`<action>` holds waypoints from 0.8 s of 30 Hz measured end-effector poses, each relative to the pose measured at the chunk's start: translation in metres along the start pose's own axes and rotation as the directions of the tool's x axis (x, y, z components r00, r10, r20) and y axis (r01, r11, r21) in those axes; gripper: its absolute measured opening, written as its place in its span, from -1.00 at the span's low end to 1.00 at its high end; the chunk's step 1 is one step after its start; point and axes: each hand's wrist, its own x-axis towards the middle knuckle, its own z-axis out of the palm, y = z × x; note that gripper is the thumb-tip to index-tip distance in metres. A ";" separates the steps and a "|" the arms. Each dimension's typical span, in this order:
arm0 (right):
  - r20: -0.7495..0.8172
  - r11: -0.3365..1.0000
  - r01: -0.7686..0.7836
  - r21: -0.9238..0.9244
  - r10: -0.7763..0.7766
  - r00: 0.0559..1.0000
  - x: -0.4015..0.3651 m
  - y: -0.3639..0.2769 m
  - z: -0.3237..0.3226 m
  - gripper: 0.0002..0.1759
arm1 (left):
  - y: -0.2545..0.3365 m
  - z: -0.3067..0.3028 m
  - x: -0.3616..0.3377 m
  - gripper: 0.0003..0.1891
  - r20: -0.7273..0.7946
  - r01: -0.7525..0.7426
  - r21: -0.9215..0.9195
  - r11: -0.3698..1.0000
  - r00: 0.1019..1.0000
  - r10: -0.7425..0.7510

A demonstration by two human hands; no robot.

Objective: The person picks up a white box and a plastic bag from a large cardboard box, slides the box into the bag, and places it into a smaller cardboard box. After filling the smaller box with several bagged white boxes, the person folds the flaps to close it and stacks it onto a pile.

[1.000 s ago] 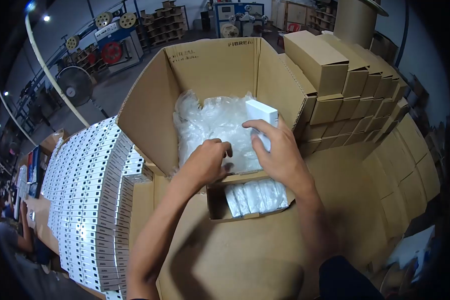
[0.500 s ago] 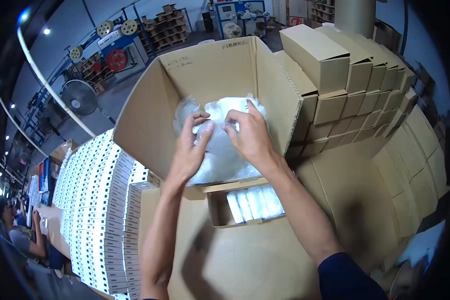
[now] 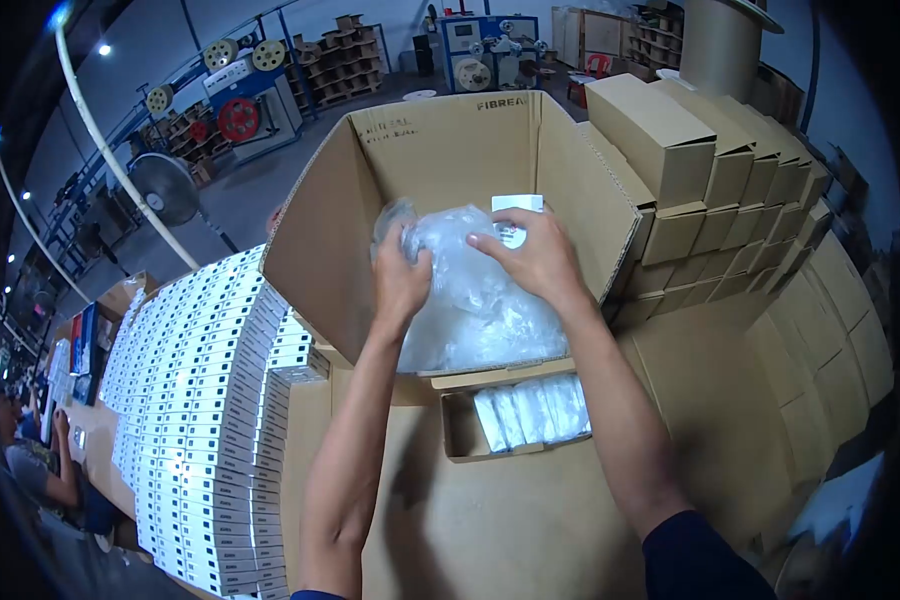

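Note:
A large open cardboard box (image 3: 450, 150) holds a heap of clear plastic bags (image 3: 485, 320). Above the heap, my left hand (image 3: 402, 275) pinches the left side of a crumpled clear bag (image 3: 455, 245). My right hand (image 3: 540, 255) is at the bag's right side, thumb towards it and fingers over a white box (image 3: 518, 204) with small print; whether it grips either is unclear. In front of the large box, a small open carton (image 3: 460, 425) contains several plastic-wrapped white packets (image 3: 535, 410) standing in a row.
Stacked white boxes (image 3: 195, 400) fill the left side. Brown cartons (image 3: 660, 150) are piled at the right, beside a cardboard surface (image 3: 710, 380). A person (image 3: 45, 465) sits at the far left. A fan (image 3: 165, 190) and machines stand behind.
The bag between my hands has spread out and looks larger. My hands are farther apart, and more of the white box by my right hand shows. The view has shifted slightly.

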 end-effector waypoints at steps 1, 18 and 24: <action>-0.019 1.000 -0.002 -0.024 0.001 1.000 0.001 0.001 0.005 -0.65 | -0.004 0.001 0.004 -0.58 0.017 -0.009 -0.050 0.999 1.000 0.010; -0.337 0.960 0.206 0.189 -0.134 0.932 0.001 -0.042 -0.035 -0.76 | 0.095 -0.053 -0.018 -0.43 -0.143 -0.169 0.010 0.986 0.975 0.169; -0.114 0.921 0.187 0.343 -0.157 0.981 -0.065 -0.080 -0.086 -0.70 | 0.125 -0.059 -0.086 -0.74 0.215 0.119 -0.622 0.774 0.976 0.023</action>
